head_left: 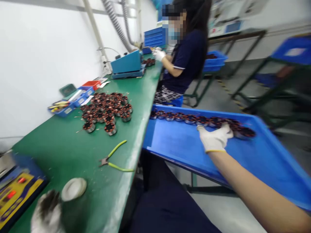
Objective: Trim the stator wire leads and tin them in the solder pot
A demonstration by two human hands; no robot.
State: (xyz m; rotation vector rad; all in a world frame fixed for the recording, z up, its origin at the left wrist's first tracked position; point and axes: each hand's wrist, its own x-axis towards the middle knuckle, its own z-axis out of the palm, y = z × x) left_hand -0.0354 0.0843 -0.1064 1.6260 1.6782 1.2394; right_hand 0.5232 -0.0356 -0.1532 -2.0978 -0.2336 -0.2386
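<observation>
My right hand [216, 137], in a white glove, reaches into a blue tray [243, 161]. Its thumb and fingers are spread at a row of copper-wound motor stators [190, 119], which stand along the tray's far wall. Contact with the stators near the fingertips is blurred. At the lower left, my left hand [47, 213] rests low over the green bench, gloved, with dark, dirty fingertips. Motion smears its fingers, so I cannot make out their grip. Beside it sits a round whitish container [74, 189]. Green-handled cutters [114, 158] lie open on the bench.
Many more wound stators [107, 108] cluster on the green bench [73, 149]. Behind them are small blue bins [81, 97] and a red bin [92, 84]. A yellow-and-blue device [19, 191] stands at lower left. A masked co-worker [189, 55] sits farther along, near a blue machine [127, 64].
</observation>
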